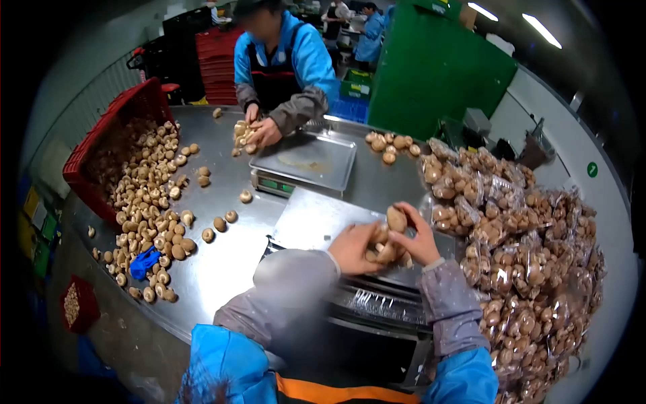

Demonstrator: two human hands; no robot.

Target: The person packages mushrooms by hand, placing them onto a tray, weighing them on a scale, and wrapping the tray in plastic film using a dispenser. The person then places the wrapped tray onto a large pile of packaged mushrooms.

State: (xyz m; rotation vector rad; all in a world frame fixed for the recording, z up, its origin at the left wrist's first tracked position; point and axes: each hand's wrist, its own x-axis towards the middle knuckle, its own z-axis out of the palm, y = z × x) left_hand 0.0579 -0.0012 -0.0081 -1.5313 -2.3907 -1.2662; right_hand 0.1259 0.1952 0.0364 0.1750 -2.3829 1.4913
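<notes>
My left hand [354, 250] curls around a small cluster of brown-capped mushrooms [386, 252] over the near metal scale plate [316, 212]. From the other side, my right hand [420, 237] holds a mushroom [396, 219] between thumb and fingers, at the top of the same cluster. Both hands are close together, and their fingers partly hide the mushrooms. Below them is a dark machine front [377, 303] with a shiny strip along its upper edge.
Loose mushrooms [151, 195] spill from a tipped red crate [114, 145], with a blue cloth-like item [143, 263] among them. Bagged mushrooms [525, 269] are heaped at right. Across the steel table, a co-worker [286, 67] handles mushrooms beside another scale [306, 161].
</notes>
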